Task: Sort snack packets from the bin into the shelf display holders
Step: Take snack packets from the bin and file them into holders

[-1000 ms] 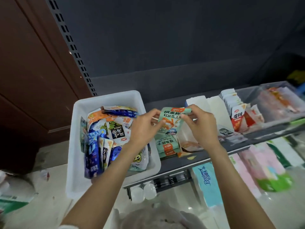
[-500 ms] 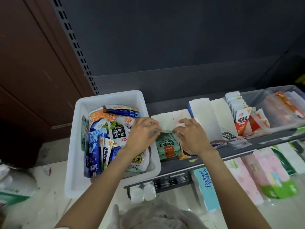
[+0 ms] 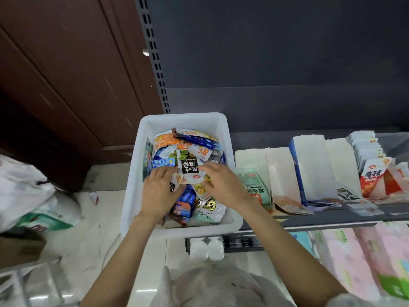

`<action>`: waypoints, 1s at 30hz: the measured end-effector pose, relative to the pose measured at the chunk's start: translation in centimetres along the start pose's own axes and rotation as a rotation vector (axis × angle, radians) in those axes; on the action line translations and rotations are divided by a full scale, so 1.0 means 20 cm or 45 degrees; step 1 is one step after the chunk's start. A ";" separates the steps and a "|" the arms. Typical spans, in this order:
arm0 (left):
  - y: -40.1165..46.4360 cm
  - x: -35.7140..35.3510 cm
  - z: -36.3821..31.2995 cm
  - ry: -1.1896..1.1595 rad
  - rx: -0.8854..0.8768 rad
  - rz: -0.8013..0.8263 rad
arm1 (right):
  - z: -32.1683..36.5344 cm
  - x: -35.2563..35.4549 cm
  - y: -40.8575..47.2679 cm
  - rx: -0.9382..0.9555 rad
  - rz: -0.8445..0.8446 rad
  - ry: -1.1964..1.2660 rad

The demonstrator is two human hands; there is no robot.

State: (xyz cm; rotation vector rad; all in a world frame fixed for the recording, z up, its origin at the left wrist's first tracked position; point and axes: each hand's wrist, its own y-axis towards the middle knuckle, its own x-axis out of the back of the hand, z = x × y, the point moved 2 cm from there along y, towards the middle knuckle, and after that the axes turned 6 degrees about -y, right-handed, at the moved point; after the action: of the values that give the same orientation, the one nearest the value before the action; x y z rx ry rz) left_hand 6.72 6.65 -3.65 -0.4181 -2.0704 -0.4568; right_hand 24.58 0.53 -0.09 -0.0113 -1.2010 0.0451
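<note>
A white rectangular plastic bin sat at the left end of the dark metal shelf, heaped with mixed foil snack packets in orange, blue and white. Both hands were down inside the bin, on top of the heap. The left hand lay palm down over the packets at the left side, its fingers slightly spread and bent onto a small white packet; whether they actually pinched it could not be told. The right hand lay opposite, its fingers reaching to the right edge of a white packet with a black label and green leaves, touching it; whether they gripped it could not be told either. That packet lay flat between the two hands, near the middle of the bin.

Just right of the bin, on the shelf, stood a row of white cardboard display holders. The nearest one held pale green packets standing in a stack. Farther right, a clear plastic tray held red-and-white packets standing on edge.
</note>
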 end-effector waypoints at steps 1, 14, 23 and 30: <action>-0.01 -0.01 0.00 0.011 -0.006 0.033 | 0.01 -0.05 0.04 0.025 0.104 -0.077; -0.01 0.03 -0.01 -0.333 0.120 -0.112 | 0.05 -0.13 -0.03 0.219 -0.257 -0.501; -0.04 0.07 -0.24 -1.224 0.784 0.157 | 0.06 -0.10 -0.12 0.388 -0.612 -0.193; -0.03 0.22 -0.15 -0.512 0.336 0.193 | 0.04 0.11 -0.10 0.140 -0.273 0.126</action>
State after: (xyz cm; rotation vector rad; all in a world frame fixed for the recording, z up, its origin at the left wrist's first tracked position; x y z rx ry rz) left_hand 6.49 5.18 1.60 -0.5354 -2.4227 -0.0022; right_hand 24.64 -1.42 2.44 0.2095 -1.0940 -0.0767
